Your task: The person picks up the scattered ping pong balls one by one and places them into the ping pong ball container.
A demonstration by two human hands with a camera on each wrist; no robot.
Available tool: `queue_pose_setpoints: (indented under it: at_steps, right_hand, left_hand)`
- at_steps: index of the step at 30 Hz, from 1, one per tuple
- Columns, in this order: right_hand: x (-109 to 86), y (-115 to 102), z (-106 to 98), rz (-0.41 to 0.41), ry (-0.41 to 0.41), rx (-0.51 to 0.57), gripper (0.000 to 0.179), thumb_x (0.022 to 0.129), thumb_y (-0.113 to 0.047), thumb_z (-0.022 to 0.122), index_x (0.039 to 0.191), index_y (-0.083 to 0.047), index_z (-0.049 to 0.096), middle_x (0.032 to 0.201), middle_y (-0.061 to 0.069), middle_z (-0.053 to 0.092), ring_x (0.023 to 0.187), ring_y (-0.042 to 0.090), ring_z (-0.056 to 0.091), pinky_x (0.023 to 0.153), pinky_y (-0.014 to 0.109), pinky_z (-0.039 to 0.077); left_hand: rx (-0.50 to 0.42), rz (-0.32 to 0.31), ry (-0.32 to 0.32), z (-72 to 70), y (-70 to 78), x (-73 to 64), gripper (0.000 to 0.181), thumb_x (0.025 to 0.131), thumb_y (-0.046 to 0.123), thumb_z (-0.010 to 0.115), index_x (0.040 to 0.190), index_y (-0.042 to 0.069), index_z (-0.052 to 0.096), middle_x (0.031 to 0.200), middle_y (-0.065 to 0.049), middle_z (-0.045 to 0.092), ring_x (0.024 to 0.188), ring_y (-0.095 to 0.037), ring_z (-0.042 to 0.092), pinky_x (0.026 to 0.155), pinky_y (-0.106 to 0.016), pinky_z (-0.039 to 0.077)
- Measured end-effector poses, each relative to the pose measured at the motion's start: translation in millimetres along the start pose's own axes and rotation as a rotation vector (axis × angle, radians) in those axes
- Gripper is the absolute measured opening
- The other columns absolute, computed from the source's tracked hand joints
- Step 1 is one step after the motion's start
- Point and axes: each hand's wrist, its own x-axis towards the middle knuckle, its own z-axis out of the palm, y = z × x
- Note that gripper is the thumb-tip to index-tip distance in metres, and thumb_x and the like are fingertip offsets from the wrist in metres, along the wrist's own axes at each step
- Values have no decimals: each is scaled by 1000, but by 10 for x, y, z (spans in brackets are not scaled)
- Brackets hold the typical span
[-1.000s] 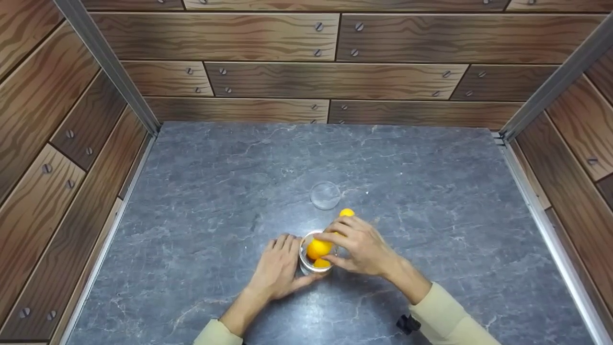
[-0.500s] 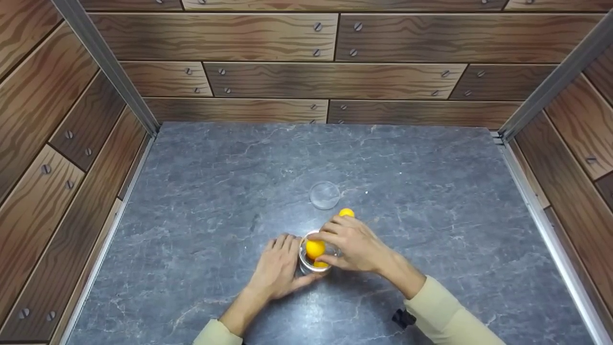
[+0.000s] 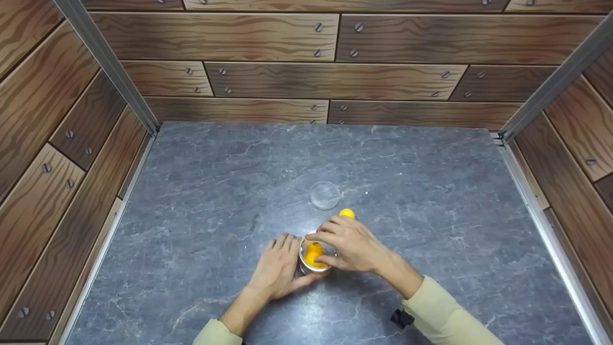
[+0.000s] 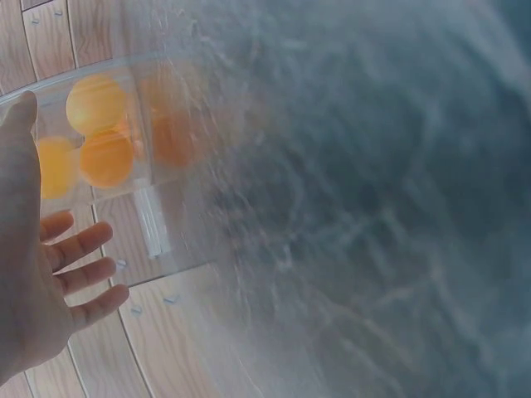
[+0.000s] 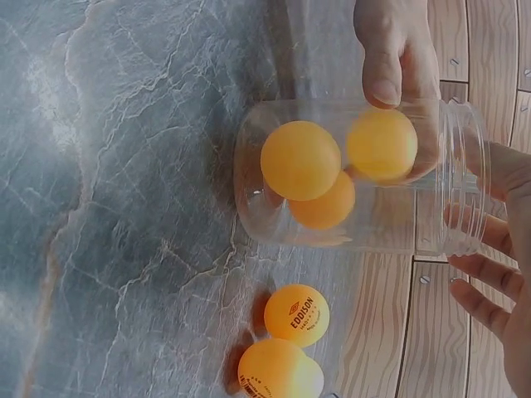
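Note:
A clear plastic jar (image 3: 316, 270) stands without its lid and has several orange table tennis balls (image 5: 300, 160) in it. My left hand (image 3: 277, 269) rests against its left side, thumb stretched across the front, the other fingers fairly straight in the left wrist view. Over the mouth is my right hand (image 3: 354, 245), fingers loosely bent at the threaded rim (image 5: 465, 178) and pinching nothing. One blurred ball (image 5: 382, 145) is higher in the jar than the others. Just beyond the right hand lies a loose ball (image 3: 346, 213), and the right wrist view shows more beside the jar, one printed EDDISON (image 5: 297, 315).
A clear round lid (image 3: 324, 195) lies flat on the grey marbled table (image 3: 215, 191) behind the jar. Wood-patterned walls (image 3: 268, 38) with metal corner posts stand at the back and both sides. A black object (image 3: 401, 318) sits at the right sleeve.
The right fingers had a ball at the jar's mouth and let it go; it has dropped lower inside. The right hand has shifted slightly left, while the left hand has stayed in place.

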Motion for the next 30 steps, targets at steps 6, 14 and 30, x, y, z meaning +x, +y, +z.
queue_pose_setpoints:
  at_steps: [6,14,30]
  right_hand:
    - [-6,10,8,-15,11,-19,49,85,-46,85,126,-22,74,109,-5,76,100,14,66,86,30,56]
    - [-7,17,-12,-42,51,-34,48,87,-48,83,126,-21,74,109,-5,76,100,15,67,85,30,56]
    - [-140,81,-201,-22,63,-53,60,85,-50,83,133,-18,70,116,-4,73,102,16,64,86,31,55]
  left_hand:
    - [-7,3,-7,-4,1,5,87,86,85,56,130,11,57,115,-4,65,110,-22,61,89,-38,53]
    - [-19,-2,-23,-8,-3,-1,87,86,86,55,131,11,57,116,-4,65,110,-22,61,90,-39,53]
    - [-40,-13,-26,-3,4,5,86,85,85,59,129,11,56,114,-5,65,108,-23,62,89,-39,54]
